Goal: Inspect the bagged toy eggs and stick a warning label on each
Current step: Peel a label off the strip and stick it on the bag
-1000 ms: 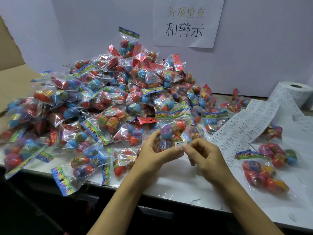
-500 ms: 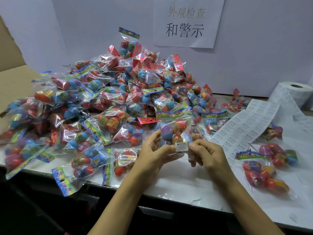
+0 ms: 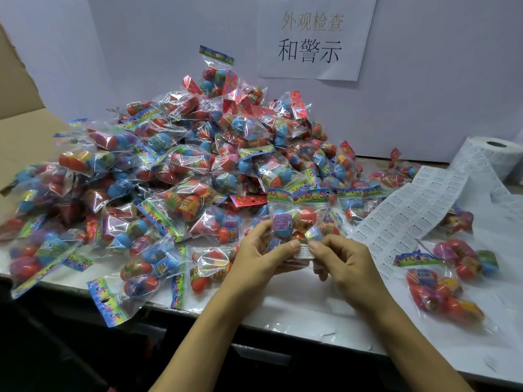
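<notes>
Right now the left hand (image 3: 261,258) holds one bag of toy eggs (image 3: 294,222) upright just above the worktop (image 3: 311,306), its fingers (image 3: 256,234) curled round the bag's left side and the thumb pressing the front. The right hand (image 3: 343,263) meets it from the other side, thumb and forefinger pinching at the white warning label (image 3: 303,251), which lies on the bag's lower front between the two thumbs. The big heap of bagged eggs (image 3: 169,171) rises beyond and left of the fingers; the strip of labels (image 3: 407,216) and its roll (image 3: 492,154) lie to their right, with two bags (image 3: 444,295) set apart further right.

The bag looks light, its clear film thin, slick and crinkly, while the eggs inside seem hard and apt to roll. Gripping over the eggs probably gives a firmer backing for pressing than the loose film; the printed header card (image 3: 298,195) is the other stiff place to hold.
</notes>
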Demonstrator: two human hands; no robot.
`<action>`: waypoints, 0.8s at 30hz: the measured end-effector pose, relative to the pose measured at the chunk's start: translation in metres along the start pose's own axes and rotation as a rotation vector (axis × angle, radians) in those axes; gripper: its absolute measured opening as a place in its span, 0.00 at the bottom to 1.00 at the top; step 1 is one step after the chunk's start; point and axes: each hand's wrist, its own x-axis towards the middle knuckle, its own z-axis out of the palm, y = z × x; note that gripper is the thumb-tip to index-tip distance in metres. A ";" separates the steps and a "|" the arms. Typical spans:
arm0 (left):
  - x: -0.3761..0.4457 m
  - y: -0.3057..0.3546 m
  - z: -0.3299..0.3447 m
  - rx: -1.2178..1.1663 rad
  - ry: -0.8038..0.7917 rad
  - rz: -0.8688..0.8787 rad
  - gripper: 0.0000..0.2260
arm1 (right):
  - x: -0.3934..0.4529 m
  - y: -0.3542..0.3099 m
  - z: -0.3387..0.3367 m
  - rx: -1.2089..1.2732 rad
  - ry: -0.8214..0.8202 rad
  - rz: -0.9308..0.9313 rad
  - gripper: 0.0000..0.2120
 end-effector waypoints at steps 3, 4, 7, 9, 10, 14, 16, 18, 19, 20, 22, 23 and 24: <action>0.001 0.000 -0.001 0.004 -0.004 -0.014 0.15 | 0.001 0.002 -0.001 0.034 0.000 0.018 0.15; 0.001 0.000 -0.001 0.003 -0.002 -0.018 0.15 | 0.001 0.002 -0.001 0.043 0.000 0.022 0.15; 0.002 0.001 -0.001 -0.035 0.011 -0.021 0.14 | 0.001 0.000 0.000 0.089 0.004 0.028 0.12; 0.003 0.004 0.000 -0.096 0.046 -0.016 0.13 | 0.001 -0.002 -0.001 0.109 0.016 0.020 0.10; 0.003 0.005 0.000 -0.120 0.061 -0.014 0.14 | 0.002 -0.002 -0.001 0.112 0.024 0.010 0.10; 0.005 0.006 -0.001 -0.119 0.117 -0.019 0.16 | 0.001 -0.001 -0.001 0.089 0.034 -0.002 0.13; 0.005 0.005 0.000 -0.117 0.147 -0.017 0.14 | 0.000 0.000 0.000 0.043 0.020 0.000 0.13; 0.005 0.006 0.001 -0.147 0.185 -0.007 0.13 | 0.000 0.000 0.000 0.030 -0.011 -0.002 0.09; 0.005 0.007 0.001 -0.153 0.204 -0.006 0.14 | 0.000 -0.001 0.000 0.037 -0.024 0.000 0.08; 0.005 0.007 0.001 -0.155 0.221 -0.004 0.17 | 0.000 -0.001 -0.001 0.047 -0.036 0.003 0.07; 0.006 0.007 0.001 -0.172 0.231 0.000 0.19 | 0.001 0.000 -0.002 0.057 -0.054 0.004 0.09; 0.005 0.008 0.001 -0.180 0.232 -0.003 0.19 | 0.000 -0.001 -0.002 0.058 -0.060 0.005 0.09; 0.004 0.009 0.002 -0.182 0.234 -0.006 0.20 | 0.000 -0.002 -0.002 0.061 -0.063 0.007 0.07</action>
